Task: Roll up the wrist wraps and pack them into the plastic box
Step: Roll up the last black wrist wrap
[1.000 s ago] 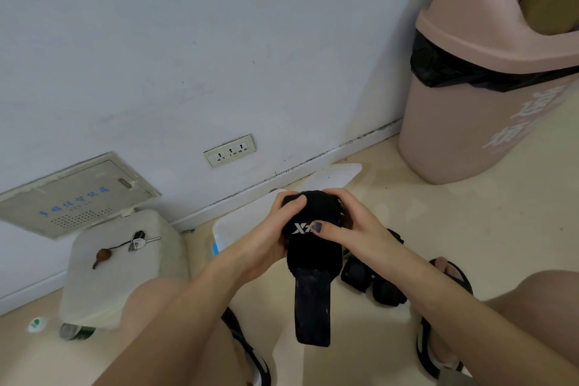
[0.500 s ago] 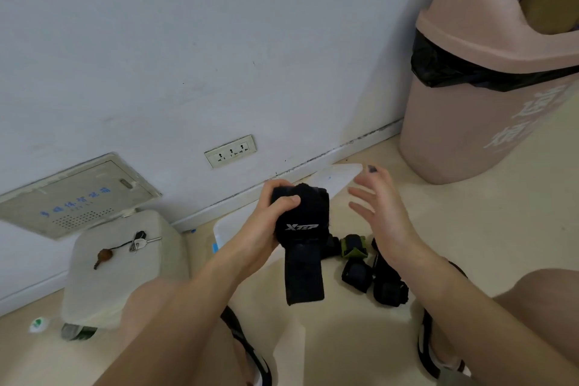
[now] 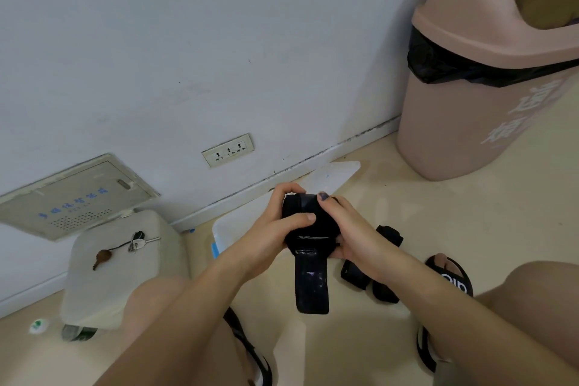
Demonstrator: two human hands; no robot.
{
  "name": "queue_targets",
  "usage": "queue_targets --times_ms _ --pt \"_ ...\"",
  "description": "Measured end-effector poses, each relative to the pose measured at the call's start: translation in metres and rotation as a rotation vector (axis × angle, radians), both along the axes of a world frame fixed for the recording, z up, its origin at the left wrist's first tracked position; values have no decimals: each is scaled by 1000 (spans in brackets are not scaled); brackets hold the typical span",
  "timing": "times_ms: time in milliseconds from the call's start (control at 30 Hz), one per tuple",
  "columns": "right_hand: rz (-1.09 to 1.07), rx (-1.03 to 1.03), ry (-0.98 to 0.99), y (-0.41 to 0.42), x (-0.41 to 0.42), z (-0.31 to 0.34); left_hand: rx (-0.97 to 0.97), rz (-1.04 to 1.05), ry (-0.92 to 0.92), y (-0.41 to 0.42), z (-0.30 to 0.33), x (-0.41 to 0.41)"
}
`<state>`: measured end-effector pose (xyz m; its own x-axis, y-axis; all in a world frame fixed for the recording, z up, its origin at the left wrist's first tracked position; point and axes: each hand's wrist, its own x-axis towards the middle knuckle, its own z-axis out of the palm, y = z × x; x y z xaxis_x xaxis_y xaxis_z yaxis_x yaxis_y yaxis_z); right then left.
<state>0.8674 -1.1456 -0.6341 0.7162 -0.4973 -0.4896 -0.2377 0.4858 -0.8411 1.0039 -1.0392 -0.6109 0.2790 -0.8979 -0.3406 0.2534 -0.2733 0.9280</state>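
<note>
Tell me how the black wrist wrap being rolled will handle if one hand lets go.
The wrist wrap looks soft and floppy: its loose tail hangs straight down below the roll. Both the left hand and right hand hold the roll, so it would probably unwind if released. Likely light.

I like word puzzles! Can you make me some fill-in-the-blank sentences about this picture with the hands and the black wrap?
1. Both hands, left hand and right hand, hold a black ____.
2. The loose end of the wrap hangs ____.
3. The keys lie on a white ____.
4. The bin is lined with a ____ bag.

Missing words: wrap; down; stool; black
</note>
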Motion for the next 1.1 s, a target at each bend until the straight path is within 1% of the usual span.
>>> queue_targets --times_ms 100,300,367,467,533,600,733,867,1000,1100 --pt "8 -39 -42 -2 -1 1 -5 -14 -12 2 0 0" --pt "22 -115 -28 4 -5 2 66 -19 -64 3 -3 1" --pt "17 -57 -41 4 -5 1 61 0 -89 2 -4 1" --pt "31 58 -74 4 -8 7 37 82 -100 0 -7 4" --pt "74 71 -35 6 -11 5 13 148 -100 -3 -7 7" --pt "105 37 -3 10 -13 6 -20 213 -106 -4 -6 11" --pt "7 -74 -7 10 -13 7 -49 276 -147 -5 -6 13" --pt "-69 -131 -39 10 -10 9 -25 336 -130 -13 -7 16" --pt "-151 -130 -144 5 -11 15 -10 292 -151 -16 -11 14" --pt "-134 -117 -150 2 -13 13 -10 259 -134 -14 -12 10"
